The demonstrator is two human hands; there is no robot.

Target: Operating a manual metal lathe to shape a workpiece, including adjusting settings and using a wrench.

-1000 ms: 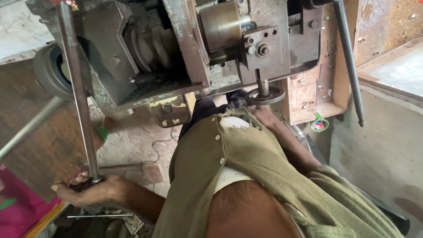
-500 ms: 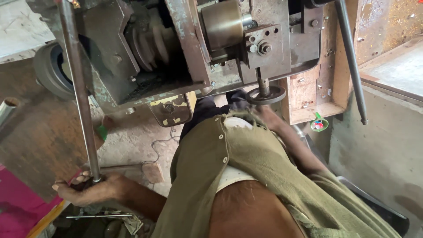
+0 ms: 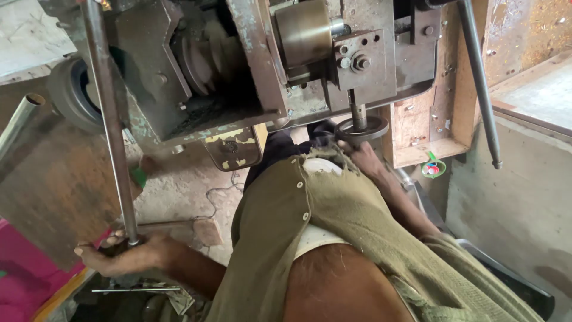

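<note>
My left hand grips the lower end of a long steel lever rod that runs up to the top of a rusty machine. My right hand rests on a small dark handwheel on a short shaft under the machine's bolted block. A brass-coloured cylinder sits on the machine above that block. My olive shirt fills the lower middle of the view and hides most of my right forearm.
A second steel rod hangs at the right beside a wooden box frame. A rubber wheel and a metal pipe are at the left. A thin rod lies below my left hand. Concrete wall at right.
The metal pipe at the left has slid back up-left, so less of it shows. Both hands stay where they were, on the lever rod and the handwheel.
</note>
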